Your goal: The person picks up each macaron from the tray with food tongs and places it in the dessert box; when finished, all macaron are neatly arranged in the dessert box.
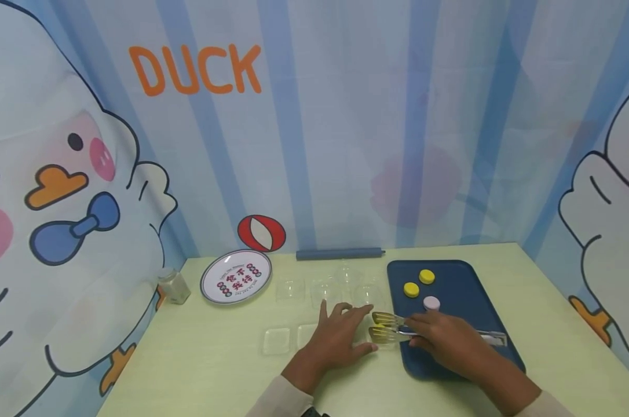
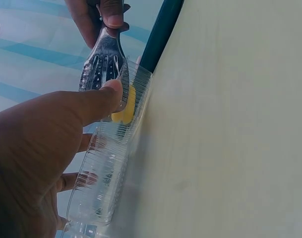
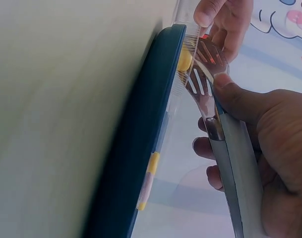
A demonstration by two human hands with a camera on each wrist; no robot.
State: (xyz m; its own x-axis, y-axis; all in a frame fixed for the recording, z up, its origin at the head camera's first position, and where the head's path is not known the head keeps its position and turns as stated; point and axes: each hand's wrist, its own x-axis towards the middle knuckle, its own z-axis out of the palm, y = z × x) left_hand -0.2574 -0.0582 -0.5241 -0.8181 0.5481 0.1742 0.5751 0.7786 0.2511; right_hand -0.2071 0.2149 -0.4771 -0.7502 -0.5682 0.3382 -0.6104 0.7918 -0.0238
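My right hand [image 1: 445, 341] grips metal tongs [image 3: 235, 173] with slotted heads. The heads point left over a clear plastic box [image 2: 138, 96] beside the tray, where a yellow macaron [image 2: 123, 106] sits low in the box, right by the slotted ends. My left hand [image 1: 337, 336] is spread at the left of that box, its thumb and forefinger reaching to its near and far sides. In the left wrist view the thumb overlaps the rim and a tong head. On the blue tray [image 1: 465, 278] lie two yellow macarons [image 1: 419, 283] and a pink macaron [image 1: 431, 303].
Other clear boxes [image 1: 277, 341] stand in a row left of my left hand, their raised lids [image 1: 291, 288] behind. A printed plate [image 1: 236, 277] lies at the back left, near a small pale container [image 1: 174, 285]. A dark blue rod [image 1: 340, 253] lies along the back edge.
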